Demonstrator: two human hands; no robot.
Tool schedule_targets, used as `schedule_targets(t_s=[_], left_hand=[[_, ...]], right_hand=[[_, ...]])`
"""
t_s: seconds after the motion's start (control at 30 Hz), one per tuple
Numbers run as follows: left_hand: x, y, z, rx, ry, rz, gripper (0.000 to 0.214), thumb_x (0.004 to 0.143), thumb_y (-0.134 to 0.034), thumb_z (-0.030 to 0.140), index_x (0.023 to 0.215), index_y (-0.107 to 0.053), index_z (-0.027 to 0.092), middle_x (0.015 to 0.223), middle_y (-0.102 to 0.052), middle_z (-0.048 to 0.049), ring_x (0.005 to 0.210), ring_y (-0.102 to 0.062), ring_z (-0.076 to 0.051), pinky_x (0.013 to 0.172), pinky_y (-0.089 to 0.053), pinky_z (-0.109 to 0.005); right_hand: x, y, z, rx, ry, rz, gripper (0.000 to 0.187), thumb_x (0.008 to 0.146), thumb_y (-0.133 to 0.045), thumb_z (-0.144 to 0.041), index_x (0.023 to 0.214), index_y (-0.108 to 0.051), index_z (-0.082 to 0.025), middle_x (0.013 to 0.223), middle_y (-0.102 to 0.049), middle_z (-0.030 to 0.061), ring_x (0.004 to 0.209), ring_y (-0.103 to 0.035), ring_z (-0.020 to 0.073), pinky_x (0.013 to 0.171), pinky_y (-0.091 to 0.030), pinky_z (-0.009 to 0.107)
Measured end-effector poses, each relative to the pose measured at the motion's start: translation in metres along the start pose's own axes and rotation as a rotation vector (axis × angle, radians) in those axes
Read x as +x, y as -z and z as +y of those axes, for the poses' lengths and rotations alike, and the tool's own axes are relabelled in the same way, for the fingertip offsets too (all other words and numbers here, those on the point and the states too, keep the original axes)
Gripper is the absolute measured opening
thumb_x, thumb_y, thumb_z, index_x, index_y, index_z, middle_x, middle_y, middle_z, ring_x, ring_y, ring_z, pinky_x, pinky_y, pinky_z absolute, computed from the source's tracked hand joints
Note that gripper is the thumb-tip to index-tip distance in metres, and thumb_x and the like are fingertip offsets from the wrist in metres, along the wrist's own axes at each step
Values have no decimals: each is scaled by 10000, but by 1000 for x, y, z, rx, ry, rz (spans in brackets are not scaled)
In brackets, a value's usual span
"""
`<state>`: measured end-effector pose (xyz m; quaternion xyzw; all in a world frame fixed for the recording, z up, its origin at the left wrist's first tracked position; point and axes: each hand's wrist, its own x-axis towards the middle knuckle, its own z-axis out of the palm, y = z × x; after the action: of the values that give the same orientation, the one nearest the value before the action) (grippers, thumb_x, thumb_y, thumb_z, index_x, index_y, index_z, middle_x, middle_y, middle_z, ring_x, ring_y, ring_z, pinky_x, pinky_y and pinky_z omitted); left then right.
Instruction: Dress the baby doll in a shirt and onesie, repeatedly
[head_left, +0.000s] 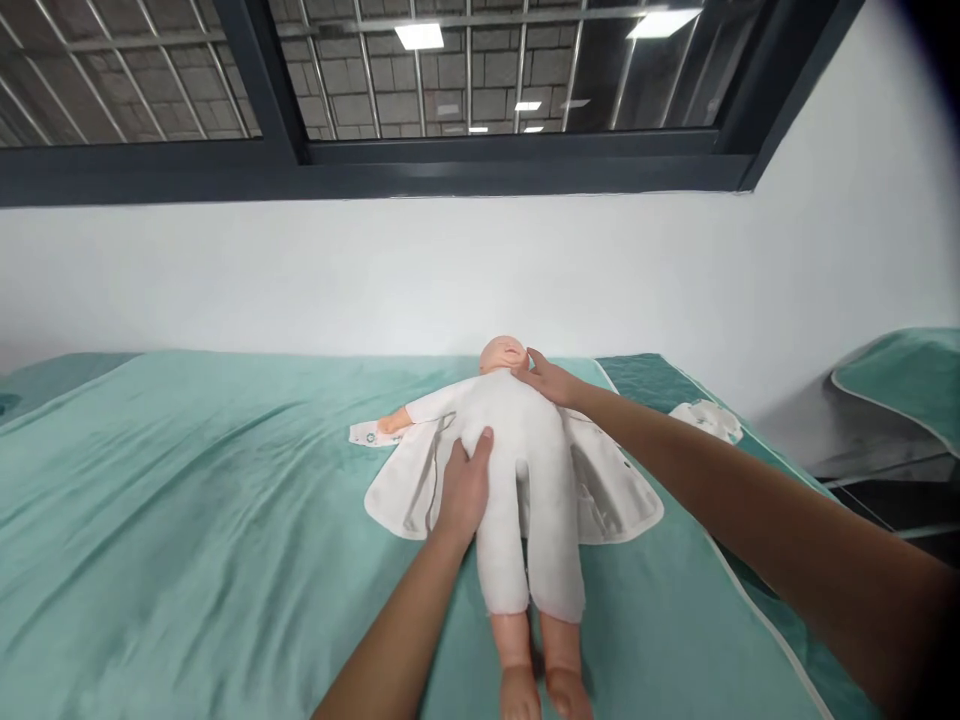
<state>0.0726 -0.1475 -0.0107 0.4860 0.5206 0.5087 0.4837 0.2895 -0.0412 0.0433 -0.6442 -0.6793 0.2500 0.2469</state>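
Note:
A baby doll with a white cloth body lies on its back, its head towards the wall and its bare feet towards me. Beneath it is spread a small white printed jacket; one of the doll's arms rests along a sleeve. My left hand grips the doll's side at the hip, thumb on top and other fingers mostly hidden. At the doll's shoulder and neck, my right hand is closed on it, thumb beside the chin. The doll's other arm is hidden behind my right forearm.
A green sheet covers the bed, with a darker green strip along the right. A white printed cloth lies there, partly behind my forearm. The white wall and dark-framed window stand behind. Another green cover is far right.

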Motion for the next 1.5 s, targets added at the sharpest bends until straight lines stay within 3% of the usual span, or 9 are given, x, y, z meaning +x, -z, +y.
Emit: schedule_targets(t_s=[0.1,0.23,0.43,0.53,0.7,0.87,1.07,1.23,1.5], left_hand=[[24,7,-3,399,-141,135,427,953,-409,521,986,-670,184,1048,-721,-136,1004,-646,-293,905,-460,-405],[46,14,-7,742,-288,150,361,988,-336,306,922,-660,159,952,-720,-165,877,-651,-289,783,-444,-363],[56,16,-16,1075,-382,97,313,973,-345,182,1087,-630,119,927,-722,-157,790,-667,-256,681,-434,-339],[55,22,-18,1142,-454,33,284,921,-406,102,1091,-633,119,1055,-706,-153,971,-645,-267,792,-452,-357],[50,38,-17,1255,-672,86,249,913,-453,129,1058,-647,187,1138,-668,-112,1125,-547,-293,885,-423,-422],[60,51,-23,1077,-400,385,222,838,-559,177,1042,-646,167,1108,-632,-136,1059,-544,-314,865,-432,-426],[72,63,-29,500,-253,585,68,805,-559,205,759,-609,196,793,-641,-43,777,-568,-207,709,-421,-313],[70,67,-27,342,-225,626,102,789,-538,211,765,-634,189,728,-655,3,674,-557,-140,627,-409,-248],[63,65,-21,205,-196,694,101,753,-581,243,814,-641,189,771,-665,-1,710,-597,-140,663,-471,-249]], right_hand=[[0,8,-8,-357,91,84,709,922,-374,-659,1431,-357,-165,1130,-683,167,999,-646,327,851,-463,419],[2,1,-39,-616,432,250,479,979,-368,-515,1288,-513,-180,1208,-622,151,1108,-577,308,920,-414,419],[22,-66,-102,-654,513,-113,451,931,-496,-498,1259,-548,-193,1318,-559,141,1204,-515,308,926,-434,425],[33,-97,-120,-683,496,-218,380,886,-571,-481,1144,-615,-205,1269,-598,140,1207,-517,326,948,-419,461],[37,-99,-121,-628,441,-295,267,870,-564,-465,1007,-656,-256,1095,-700,73,961,-643,258,787,-452,362],[25,-77,-100,-494,407,-169,395,872,-520,-564,1145,-599,-290,1129,-706,24,949,-644,226,684,-408,297],[9,-74,-86,-308,453,-101,426,836,-511,-692,1031,-667,-346,1004,-733,-25,897,-634,220,669,-368,287],[2,-71,-89,-367,420,-93,638,817,-356,-829,860,-705,-297,890,-735,19,849,-633,236,650,-358,300],[2,-67,-82,-539,399,-23,498,836,-511,-698,1024,-725,-290,1050,-744,39,952,-642,277,837,-392,370]])
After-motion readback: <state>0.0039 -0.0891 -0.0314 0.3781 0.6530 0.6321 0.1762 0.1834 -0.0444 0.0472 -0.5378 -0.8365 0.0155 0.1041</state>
